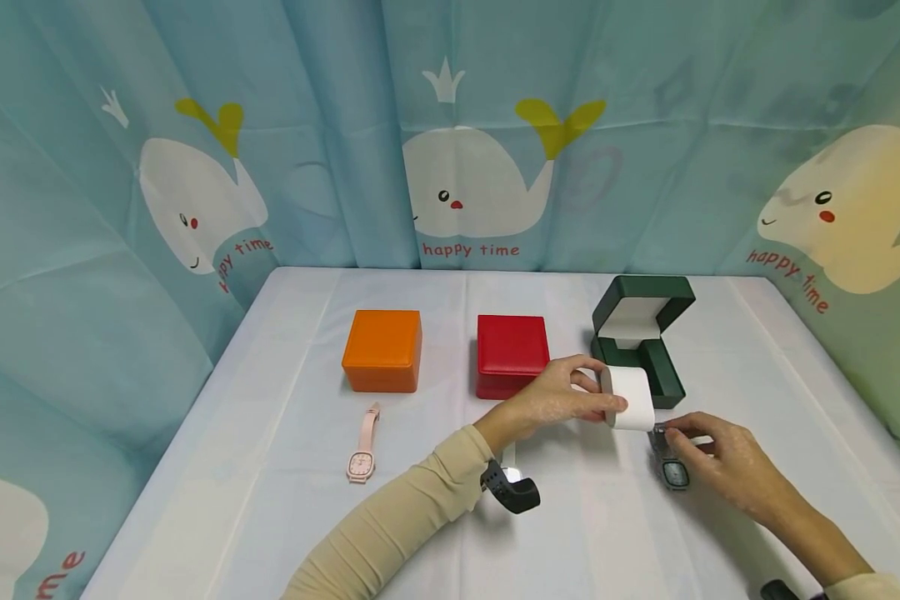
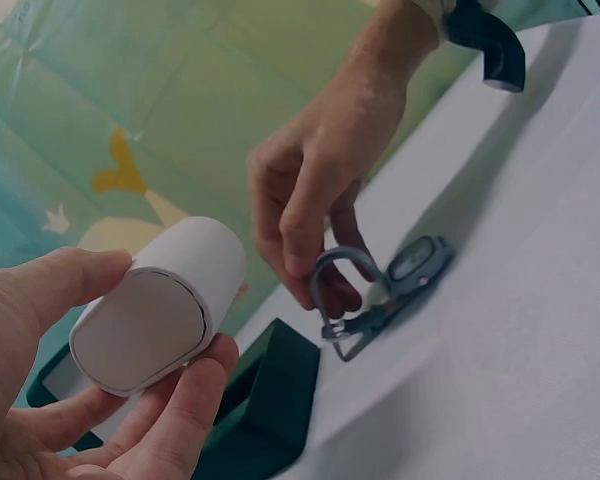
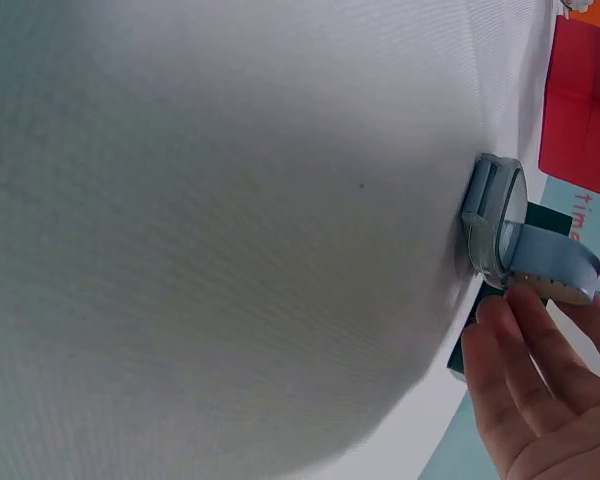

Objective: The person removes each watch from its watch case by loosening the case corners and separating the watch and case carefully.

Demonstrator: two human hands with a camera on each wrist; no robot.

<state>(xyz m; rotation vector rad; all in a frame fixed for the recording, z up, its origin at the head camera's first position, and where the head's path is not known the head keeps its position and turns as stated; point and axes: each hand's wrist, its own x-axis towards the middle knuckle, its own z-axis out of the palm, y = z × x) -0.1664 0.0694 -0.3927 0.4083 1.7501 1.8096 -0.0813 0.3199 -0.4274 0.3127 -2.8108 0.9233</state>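
My left hand [image 1: 551, 396] grips a white watch cushion [image 1: 632, 400] by its ends, between thumb and fingers, in front of the open green watch box [image 1: 654, 286]. In the left wrist view, the flat oval end of the cushion faces the camera. To its right, my right hand [image 1: 731, 462] pinches the strap of a grey-blue wristwatch [image 1: 675, 475]. That strap curves up in a loop, while the watch face lies low over the white cloth, as the left wrist view shows. In the right wrist view, thumb and fingertips are at the strap [image 3: 555, 262].
A closed red box [image 1: 512, 340] and a closed orange box [image 1: 381, 350] stand left of the green one. A pink wristwatch [image 1: 361, 463] lies before the orange box. Under my left wrist, a white watch [image 1: 512, 474] is partly hidden. A whale-print curtain [image 1: 330, 167] hangs behind the table.
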